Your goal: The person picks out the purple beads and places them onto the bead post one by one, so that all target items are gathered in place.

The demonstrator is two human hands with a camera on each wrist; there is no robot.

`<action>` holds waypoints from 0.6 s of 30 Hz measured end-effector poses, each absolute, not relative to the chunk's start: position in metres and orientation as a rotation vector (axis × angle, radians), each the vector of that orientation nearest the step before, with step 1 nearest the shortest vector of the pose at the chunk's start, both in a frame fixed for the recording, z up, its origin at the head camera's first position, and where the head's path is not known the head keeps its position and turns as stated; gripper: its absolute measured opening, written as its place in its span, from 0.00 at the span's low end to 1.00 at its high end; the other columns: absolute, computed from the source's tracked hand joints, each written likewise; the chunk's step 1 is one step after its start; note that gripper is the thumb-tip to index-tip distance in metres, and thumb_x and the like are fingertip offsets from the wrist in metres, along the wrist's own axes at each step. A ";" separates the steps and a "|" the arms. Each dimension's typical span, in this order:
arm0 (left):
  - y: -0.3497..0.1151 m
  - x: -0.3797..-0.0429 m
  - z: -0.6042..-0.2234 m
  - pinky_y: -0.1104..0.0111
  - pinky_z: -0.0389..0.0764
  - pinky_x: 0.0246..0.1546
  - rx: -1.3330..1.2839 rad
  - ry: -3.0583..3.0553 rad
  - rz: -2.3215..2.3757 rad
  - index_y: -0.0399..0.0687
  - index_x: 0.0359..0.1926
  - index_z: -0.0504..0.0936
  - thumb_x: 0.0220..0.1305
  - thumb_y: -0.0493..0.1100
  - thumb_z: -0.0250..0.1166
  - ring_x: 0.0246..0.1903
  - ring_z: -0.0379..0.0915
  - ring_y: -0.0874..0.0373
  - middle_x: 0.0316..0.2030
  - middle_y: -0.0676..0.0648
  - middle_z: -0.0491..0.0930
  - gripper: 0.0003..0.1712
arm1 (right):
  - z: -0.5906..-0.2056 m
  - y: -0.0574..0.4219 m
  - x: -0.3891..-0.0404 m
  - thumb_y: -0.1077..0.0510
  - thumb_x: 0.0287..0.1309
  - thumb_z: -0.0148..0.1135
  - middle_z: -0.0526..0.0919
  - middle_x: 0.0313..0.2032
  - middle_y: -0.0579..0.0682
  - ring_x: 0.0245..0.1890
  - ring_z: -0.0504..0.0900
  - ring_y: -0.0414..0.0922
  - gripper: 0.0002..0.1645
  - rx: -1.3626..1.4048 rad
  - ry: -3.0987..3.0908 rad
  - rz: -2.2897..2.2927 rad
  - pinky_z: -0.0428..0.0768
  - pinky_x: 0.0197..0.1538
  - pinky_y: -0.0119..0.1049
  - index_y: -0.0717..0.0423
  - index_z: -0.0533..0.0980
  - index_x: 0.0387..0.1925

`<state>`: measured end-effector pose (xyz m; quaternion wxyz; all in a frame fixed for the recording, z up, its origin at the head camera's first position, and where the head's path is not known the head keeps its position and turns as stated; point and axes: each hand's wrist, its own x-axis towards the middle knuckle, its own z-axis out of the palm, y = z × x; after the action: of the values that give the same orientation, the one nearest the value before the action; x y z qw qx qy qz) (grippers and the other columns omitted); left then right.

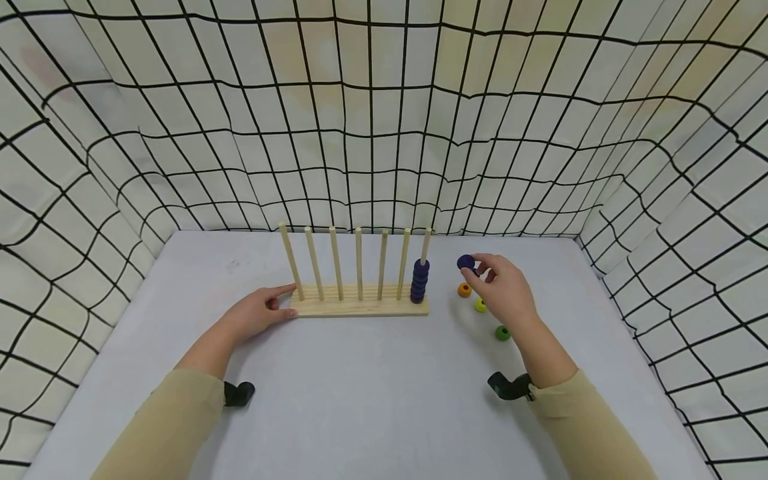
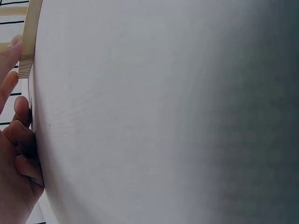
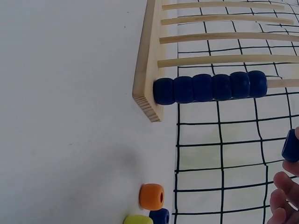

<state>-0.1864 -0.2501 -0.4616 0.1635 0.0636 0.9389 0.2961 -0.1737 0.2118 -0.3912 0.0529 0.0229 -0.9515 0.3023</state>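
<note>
A wooden peg stand [image 1: 360, 307] has a row of upright pegs on a flat base. Several dark blue beads [image 1: 420, 281] are stacked on its rightmost peg. At the base's left end, my left hand [image 1: 252, 317] holds it between thumb and index finger; the left wrist view shows the other fingers curled beside the base's end [image 2: 29, 51]. Raised to the right of the stand, my right hand [image 1: 507, 287] pinches a blue bead [image 1: 465, 262] between thumb and fingers. That bead [image 3: 291, 147] is apart from the stack in the right wrist view.
Orange [image 1: 465, 290], yellow-green [image 1: 481, 305] and green [image 1: 503, 333] beads lie on the white table [image 1: 360, 400] near my right hand. Another blue bead [image 3: 160, 217] lies beside the orange one. Black netting [image 1: 372, 133] surrounds the table's back and sides.
</note>
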 end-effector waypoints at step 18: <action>-0.250 -0.188 -0.462 0.61 0.63 0.33 0.180 2.672 0.851 0.49 0.73 0.66 0.64 0.59 0.67 0.32 0.63 0.54 0.32 0.47 0.69 0.42 | -0.381 0.204 -0.176 0.37 0.65 0.60 0.77 0.42 0.49 0.41 0.73 0.48 0.32 0.097 -2.812 1.030 0.71 0.36 0.41 0.51 0.76 0.62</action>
<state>-0.1883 -0.2500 -0.4621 0.1650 0.0633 0.9378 0.2988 -0.1760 0.2043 -0.3811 0.0728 0.0324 -0.9360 0.3428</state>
